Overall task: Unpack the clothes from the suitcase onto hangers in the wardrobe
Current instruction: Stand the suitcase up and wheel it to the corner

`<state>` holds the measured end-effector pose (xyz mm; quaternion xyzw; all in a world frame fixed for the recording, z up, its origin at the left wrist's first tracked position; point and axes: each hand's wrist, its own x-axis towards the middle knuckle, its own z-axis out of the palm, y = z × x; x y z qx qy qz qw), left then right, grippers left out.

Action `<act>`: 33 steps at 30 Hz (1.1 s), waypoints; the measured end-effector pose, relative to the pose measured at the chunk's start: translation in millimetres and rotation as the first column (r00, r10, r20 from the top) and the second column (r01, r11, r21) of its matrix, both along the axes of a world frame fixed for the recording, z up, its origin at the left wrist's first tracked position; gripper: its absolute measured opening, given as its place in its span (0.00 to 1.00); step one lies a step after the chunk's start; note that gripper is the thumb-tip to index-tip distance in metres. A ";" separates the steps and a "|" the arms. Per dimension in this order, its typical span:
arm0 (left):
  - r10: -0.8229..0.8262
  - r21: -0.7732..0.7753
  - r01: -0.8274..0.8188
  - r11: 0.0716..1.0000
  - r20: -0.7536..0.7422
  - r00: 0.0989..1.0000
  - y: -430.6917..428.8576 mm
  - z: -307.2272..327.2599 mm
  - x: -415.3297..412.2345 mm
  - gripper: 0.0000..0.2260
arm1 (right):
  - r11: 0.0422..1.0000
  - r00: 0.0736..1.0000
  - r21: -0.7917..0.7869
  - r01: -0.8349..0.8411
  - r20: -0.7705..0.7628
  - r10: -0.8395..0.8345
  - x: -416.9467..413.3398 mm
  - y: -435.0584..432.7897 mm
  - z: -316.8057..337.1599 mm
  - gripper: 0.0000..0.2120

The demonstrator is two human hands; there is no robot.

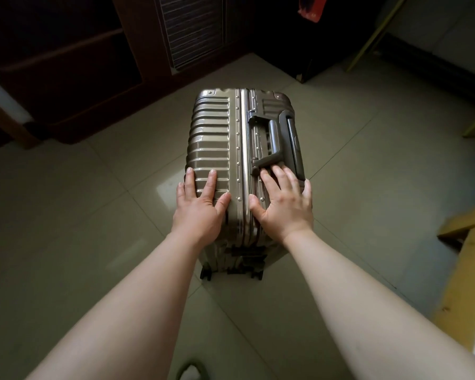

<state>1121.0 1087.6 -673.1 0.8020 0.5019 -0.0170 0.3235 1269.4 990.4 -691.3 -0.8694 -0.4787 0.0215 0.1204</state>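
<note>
Suitcase, a ribbed bronze-grey hard shell, stands closed on its wheels on the tiled floor. Left hand lies flat on its ribbed top, fingers straight and spread. Right hand lies flat alongside, fingers equally spread, fingertips touching the carry handle. Beyond the suitcase stands a dark wooden wardrobe with a louvred door.

Ribbed metallic suitcase, closed, standing upright on wheels, tiled floor
</note>
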 end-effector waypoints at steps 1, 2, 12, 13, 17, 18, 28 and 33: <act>-0.004 0.004 0.004 1.000 -0.001 1.000 7.8 -0.5 8.9 0.27 | 1.000 1.000 -0.003 0.003 0.004 -0.003 8.9 7.6 0.2 0.33; -0.010 0.005 0.010 1.000 0.001 1.000 15.9 -0.1 18.0 0.27 | 1.000 1.000 -0.006 0.005 0.008 -0.005 17.3 15.2 1.0 0.33; -0.088 -0.008 0.088 0.996 -0.003 0.996 100.0 -0.9 105.0 0.27 | 0.997 0.997 0.003 0.076 0.018 -0.076 93.5 91.9 1.0 0.34; -0.093 -0.004 0.093 0.996 -0.001 0.996 106.9 -1.3 113.0 0.27 | 0.997 0.997 0.000 0.077 0.011 -0.077 101.5 98.2 1.5 0.34; -0.103 0.011 0.103 0.995 -0.003 0.995 132.5 -2.7 146.4 0.27 | 0.997 0.997 -0.018 0.080 -0.004 -0.081 135.9 122.1 1.2 0.33; -0.101 0.015 0.101 0.995 -0.001 0.995 140.3 -3.0 156.4 0.27 | 0.997 0.997 -0.019 0.081 -0.001 -0.081 146.1 129.8 1.2 0.33; -0.052 0.005 0.052 0.999 -0.002 0.999 205.7 1.2 250.9 0.27 | 0.997 0.998 -0.051 0.060 -0.022 -0.062 240.6 197.5 3.1 0.28; -0.019 0.012 0.019 1.000 0.021 1.000 231.3 2.0 291.5 0.26 | 0.998 0.999 -0.041 0.043 -0.028 -0.044 280.8 225.1 1.2 0.27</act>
